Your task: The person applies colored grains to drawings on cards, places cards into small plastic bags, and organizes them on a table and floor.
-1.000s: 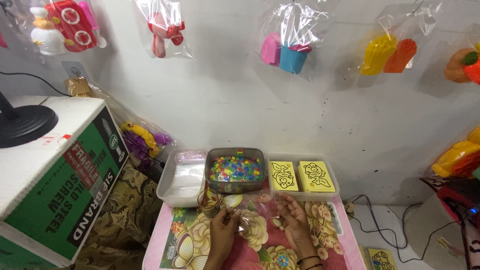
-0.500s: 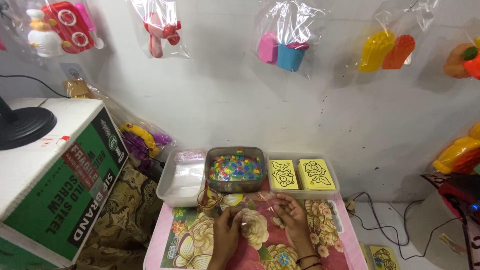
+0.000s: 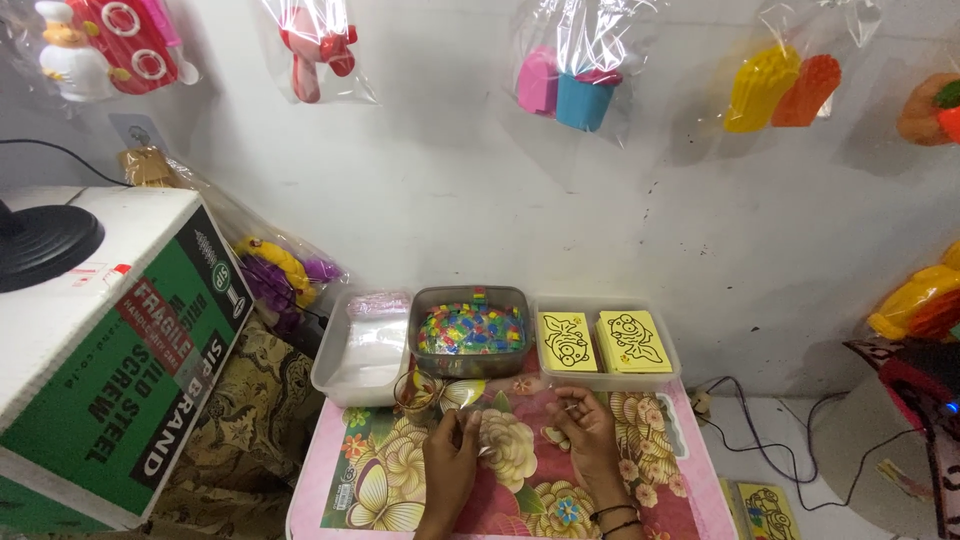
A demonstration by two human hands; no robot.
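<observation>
Two bare forearms in view, entering from 6 o'clock, no sleeves visible. Left hand (image 3: pixel 450 452): nothing worn, no rings or bands that I can make out. Right hand (image 3: pixel 590 432): wrist carries a couple of thin dark bangles (image 3: pixel 612 517). Fingers too small to check further.

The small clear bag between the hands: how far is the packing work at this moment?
Done: nothing finished shows on the floral table. In hand: the left hand and right hand hold a small clear bag between their fingers; its contents are too small to tell. Left: the metal tray of coloured pieces looks full, and two stacks of yellow cards wait in the clear tray.
</observation>
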